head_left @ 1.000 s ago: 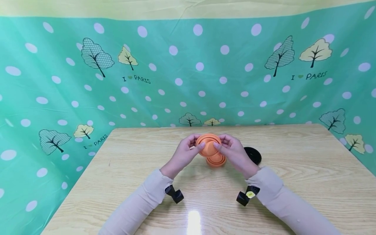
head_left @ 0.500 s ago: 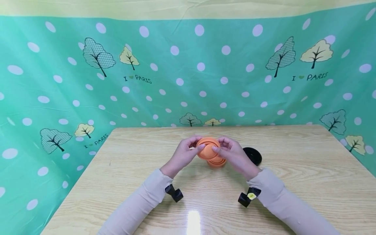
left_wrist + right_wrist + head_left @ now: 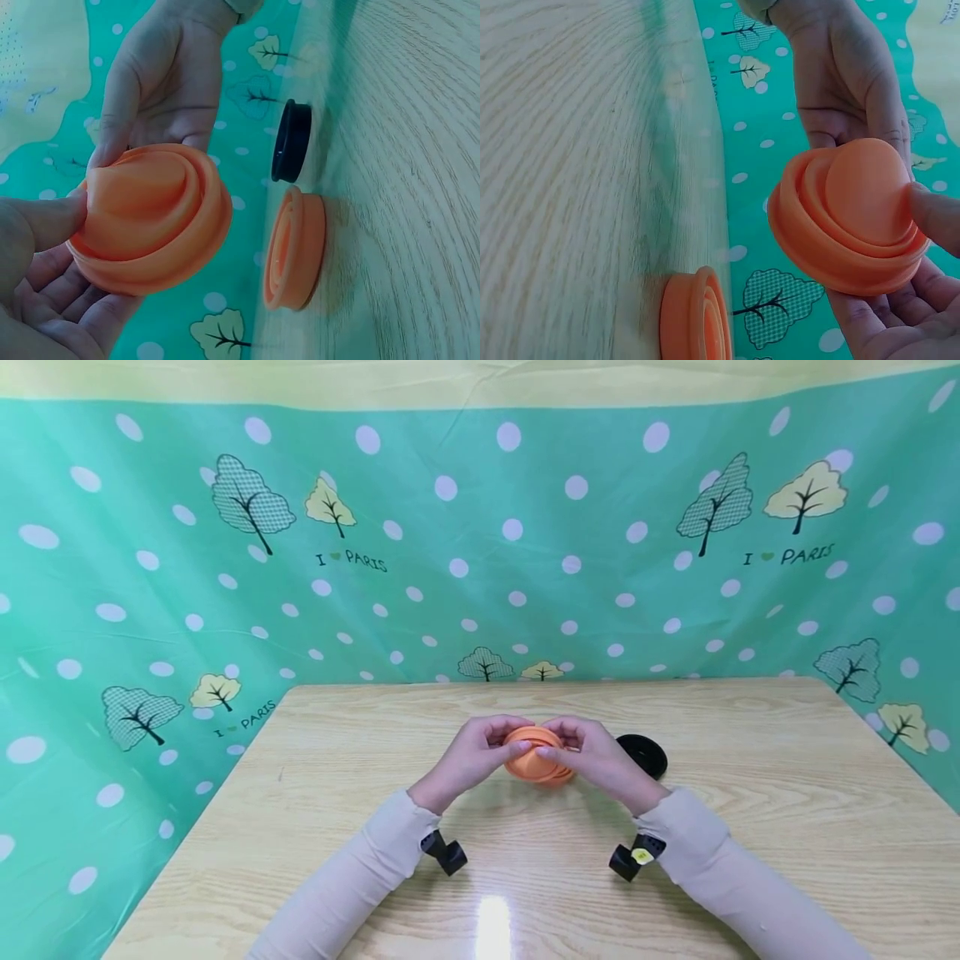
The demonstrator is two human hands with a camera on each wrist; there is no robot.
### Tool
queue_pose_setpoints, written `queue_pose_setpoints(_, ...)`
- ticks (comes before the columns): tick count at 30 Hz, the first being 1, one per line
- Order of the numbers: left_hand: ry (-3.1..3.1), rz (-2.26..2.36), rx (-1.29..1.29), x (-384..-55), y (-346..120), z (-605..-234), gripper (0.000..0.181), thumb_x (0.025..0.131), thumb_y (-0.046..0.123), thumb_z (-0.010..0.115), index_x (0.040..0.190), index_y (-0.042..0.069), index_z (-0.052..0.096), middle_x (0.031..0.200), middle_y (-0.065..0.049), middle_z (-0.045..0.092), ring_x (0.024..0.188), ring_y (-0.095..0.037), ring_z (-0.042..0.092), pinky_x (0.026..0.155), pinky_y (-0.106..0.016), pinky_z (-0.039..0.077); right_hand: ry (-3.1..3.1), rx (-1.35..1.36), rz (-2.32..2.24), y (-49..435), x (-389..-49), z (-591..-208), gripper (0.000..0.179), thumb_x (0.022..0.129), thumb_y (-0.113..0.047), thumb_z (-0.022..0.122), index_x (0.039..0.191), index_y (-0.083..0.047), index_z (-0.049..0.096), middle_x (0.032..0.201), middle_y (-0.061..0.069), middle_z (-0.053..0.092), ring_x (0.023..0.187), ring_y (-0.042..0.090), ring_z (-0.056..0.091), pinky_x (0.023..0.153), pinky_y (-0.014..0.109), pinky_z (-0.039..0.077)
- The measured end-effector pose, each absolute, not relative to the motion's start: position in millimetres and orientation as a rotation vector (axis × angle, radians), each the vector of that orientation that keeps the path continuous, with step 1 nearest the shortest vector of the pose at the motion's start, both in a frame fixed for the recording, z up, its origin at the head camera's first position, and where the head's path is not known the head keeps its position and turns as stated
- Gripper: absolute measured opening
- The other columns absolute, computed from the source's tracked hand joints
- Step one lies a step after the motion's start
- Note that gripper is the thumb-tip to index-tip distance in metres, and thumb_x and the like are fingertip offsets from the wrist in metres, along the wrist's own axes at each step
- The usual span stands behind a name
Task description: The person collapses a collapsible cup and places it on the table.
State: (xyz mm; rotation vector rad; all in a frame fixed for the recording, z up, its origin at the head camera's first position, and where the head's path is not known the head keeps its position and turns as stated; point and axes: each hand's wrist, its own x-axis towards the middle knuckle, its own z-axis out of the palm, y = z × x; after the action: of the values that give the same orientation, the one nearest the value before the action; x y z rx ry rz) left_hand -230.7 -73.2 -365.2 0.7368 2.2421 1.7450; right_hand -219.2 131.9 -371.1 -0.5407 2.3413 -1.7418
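Observation:
Both hands hold an orange collapsible silicone cup [image 3: 150, 217] in the air above the table. My left hand [image 3: 476, 760] grips its left side and my right hand [image 3: 600, 762] its right. In the head view, both thumbs press on the raised, bent middle while the fingers wrap behind the rim. The right wrist view shows the folded rings of the cup [image 3: 847, 217] tilted, with the centre pushed out unevenly. On the table just beyond, a second orange ringed piece [image 3: 304, 247] lies flat, mostly hidden behind the held cup in the head view.
A black round shallow piece [image 3: 643, 757] lies on the wooden table [image 3: 360, 727], to the right beside my right wrist. Behind the table hangs a green dotted curtain [image 3: 420, 527] with printed trees. Each wrist wears a black camera [image 3: 450, 857].
Both hands have lowered slightly with the cup, so it now covers more of the orange piece behind it. The thumbs have drawn closer together on the cup's middle.

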Motion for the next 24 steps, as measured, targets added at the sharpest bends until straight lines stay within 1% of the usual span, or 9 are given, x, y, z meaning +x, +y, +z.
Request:
queue_pose_setpoints(7, 2.254, 1.727, 0.724, -231.3, -76.0, -364.8, 0.029, 0.09, 0.013, 0.065, 0.116, 0.002, 0.064, 0.108, -0.01, 0.068, 0.09, -0.012, 0.064, 0.077, -0.025, 0.053, 2.382, -0.55, -1.702, 129.9, -218.1, -370.7, 0.031, 0.089, -0.023, 0.067, 0.113, -0.005, 0.062, 0.108, 0.008, 0.064, 0.095, 0.019, 0.059, 0.078, 0.028, 0.052)
queue_pose_setpoints(13, 2.229, 1.748, 0.724, -231.5, -78.0, -364.3, 0.03, 0.092, 0.022, 0.063, 0.117, 0.006, 0.064, 0.107, -0.007, 0.069, 0.092, -0.014, 0.065, 0.078, -0.027, 0.053, 2.285, -0.531, -1.808, 129.2, -215.8, -370.2, 0.034, 0.09, -0.024, 0.064, 0.115, -0.002, 0.058, 0.109, 0.011, 0.063, 0.094, 0.019, 0.061, 0.078, 0.029, 0.053)
queue_pose_setpoints(16, 2.221, 1.783, 0.696, -231.2, -78.8, -363.0, 0.033, 0.094, 0.027, 0.059, 0.12, 0.006, 0.062, 0.108, -0.008, 0.068, 0.093, -0.014, 0.064, 0.082, -0.028, 0.052, 2.209, -0.498, -1.914, 128.6, -215.0, -367.9, 0.036, 0.092, -0.022, 0.062, 0.118, 0.001, 0.055, 0.11, 0.012, 0.062, 0.095, 0.017, 0.062, 0.079, 0.028, 0.054)
queue_pose_setpoints(18, 2.209, 1.812, 0.681, -231.4, -78.7, -362.5, 0.036, 0.095, 0.027, 0.057, 0.123, 0.005, 0.059, 0.111, -0.012, 0.066, 0.095, -0.016, 0.064, 0.084, -0.029, 0.052, 2.17, -0.477, -1.985, 128.1, -215.5, -367.5, 0.036, 0.093, -0.02, 0.061, 0.119, 0.004, 0.053, 0.109, 0.012, 0.061, 0.094, 0.014, 0.062, 0.079, 0.026, 0.054)
queue_pose_setpoints(20, 2.2, 1.842, 0.672, -231.6, -77.6, -362.1, 0.038, 0.095, 0.025, 0.058, 0.127, 0.004, 0.056, 0.115, -0.013, 0.064, 0.1, -0.018, 0.063, 0.088, -0.029, 0.051, 2.135, -0.464, -2.052, 128.1, -216.4, -367.9, 0.036, 0.094, -0.017, 0.06, 0.119, 0.007, 0.051, 0.107, 0.01, 0.061, 0.092, 0.013, 0.062, 0.078, 0.025, 0.054)
queue_pose_setpoints(24, 2.18, 1.882, 0.667, -231.8, -75.0, -361.5, 0.041, 0.094, 0.02, 0.059, 0.131, 0.003, 0.053, 0.121, -0.015, 0.061, 0.106, -0.021, 0.061, 0.089, -0.029, 0.051, 2.094, -0.436, -2.129, 127.5, -217.4, -369.6, 0.037, 0.094, -0.016, 0.058, 0.12, 0.009, 0.049, 0.104, 0.005, 0.061, 0.091, 0.01, 0.062, 0.078, 0.023, 0.054)
